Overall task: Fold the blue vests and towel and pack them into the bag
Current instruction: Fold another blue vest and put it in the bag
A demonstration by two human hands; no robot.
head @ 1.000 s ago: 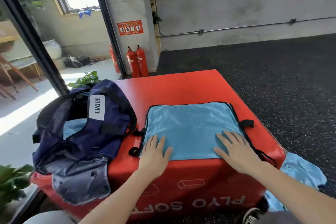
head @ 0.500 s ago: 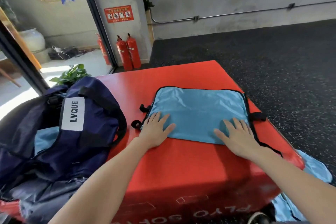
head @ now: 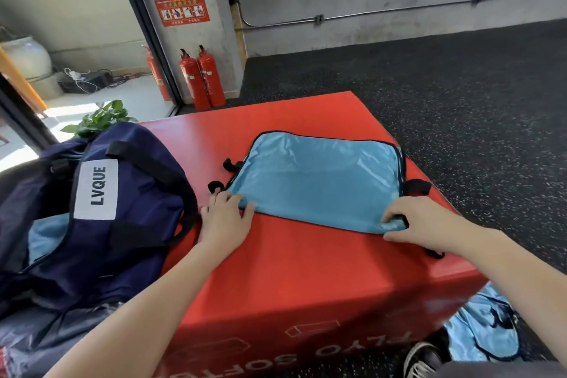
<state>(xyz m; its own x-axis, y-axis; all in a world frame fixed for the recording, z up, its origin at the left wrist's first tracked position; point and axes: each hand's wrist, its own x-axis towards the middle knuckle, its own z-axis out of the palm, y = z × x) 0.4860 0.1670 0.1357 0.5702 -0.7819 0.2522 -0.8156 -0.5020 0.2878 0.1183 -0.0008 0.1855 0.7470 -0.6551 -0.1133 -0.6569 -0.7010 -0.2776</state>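
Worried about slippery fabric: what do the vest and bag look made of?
Vest: thin synthetic, probably polyester or nylon; glossy sheen, fine creases. Bag: heavier matte woven cloth, perhaps canvas or nylon; no shine, and it slumps in soft folds.

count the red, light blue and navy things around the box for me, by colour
red: 5, the plyo box, three fire extinguishers and a wall sign
light blue: 3, the vest on the box, fabric in the bag, fabric on the floor
navy: 1, the bag
total: 9
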